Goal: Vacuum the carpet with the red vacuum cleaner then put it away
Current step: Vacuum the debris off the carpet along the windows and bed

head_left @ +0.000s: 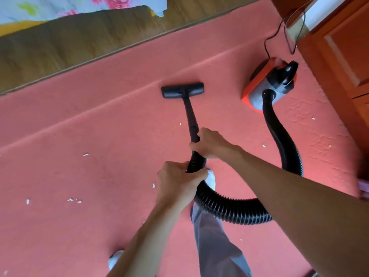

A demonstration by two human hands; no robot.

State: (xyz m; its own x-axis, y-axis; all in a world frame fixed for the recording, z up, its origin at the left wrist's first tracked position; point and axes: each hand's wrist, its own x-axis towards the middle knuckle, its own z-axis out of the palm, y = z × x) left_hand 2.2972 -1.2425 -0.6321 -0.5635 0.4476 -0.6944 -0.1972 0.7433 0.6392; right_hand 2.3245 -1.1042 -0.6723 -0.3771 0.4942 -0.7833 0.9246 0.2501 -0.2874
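The left hand [177, 180], just below the middle of the frame, is curled round the ribbed hose [229, 208] where it meets the tube; the right hand [211, 143], just above it, grips the black wand [189, 116] at its collar, fingers wrapped round; both hands hold firmly and neither is free. The wand runs up the frame to the floor head [182, 90], which lies flat on the pink carpet [99, 136] above centre; the hose loops down past a shoe [211, 179], across to the right and up to the red vacuum cleaner [265, 84], which sits on the carpet at upper right beside a wooden cabinet [339, 47], its thin power cord [267, 45] trailing upward. White paper scraps [86, 154] dot the carpet left of and below the head, so the vacuuming looks unfinished. The wand seems stiff and light, best steered with two hands as here; the hose is soft and springy and will likely tug the body along rather than push it; the body looks the heavy part, and its black top handle seems the place to lift it for putting away. A floral sheet [60, 7] shows at upper left.
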